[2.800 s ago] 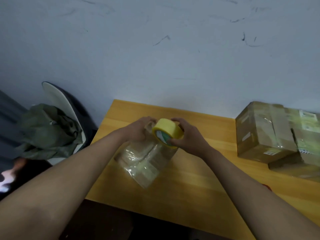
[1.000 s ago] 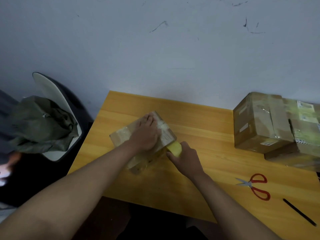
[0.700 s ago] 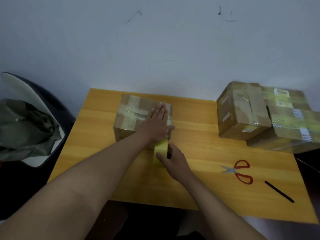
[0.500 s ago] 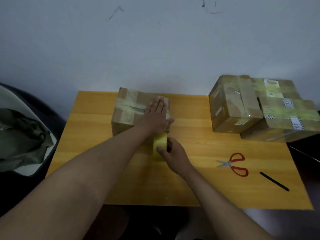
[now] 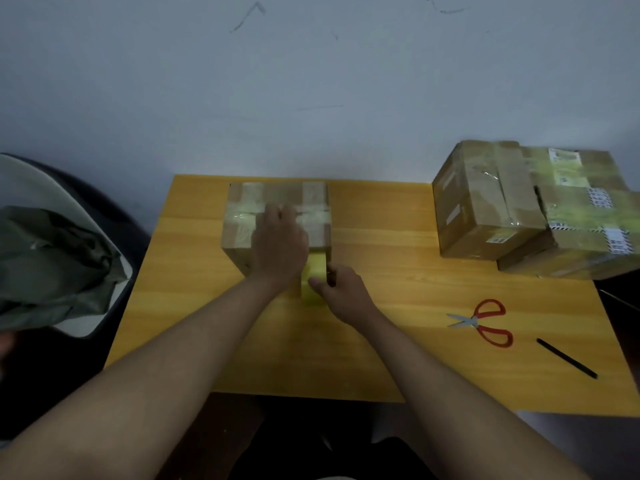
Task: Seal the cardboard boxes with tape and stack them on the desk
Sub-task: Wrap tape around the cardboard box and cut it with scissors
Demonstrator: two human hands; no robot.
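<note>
Right hand (image 5: 341, 294) grasps one yellow tape roll (image 5: 313, 280) at the box's near face. Left hand (image 5: 278, 245) lies flat, fingers straight, pressing the top of one box (image 5: 242, 216) on the table (image 5: 398, 358). Two taped boxes (image 5: 485, 202) sit far right, touching. One pair of scissors (image 5: 485, 322), one pen (image 5: 566, 357) near them.

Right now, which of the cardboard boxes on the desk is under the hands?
The lone box at the desk's back left. The left hand rests on its top, the right hand holds yellow tape against its front. The two other boxes sit untouched at the right.
</note>
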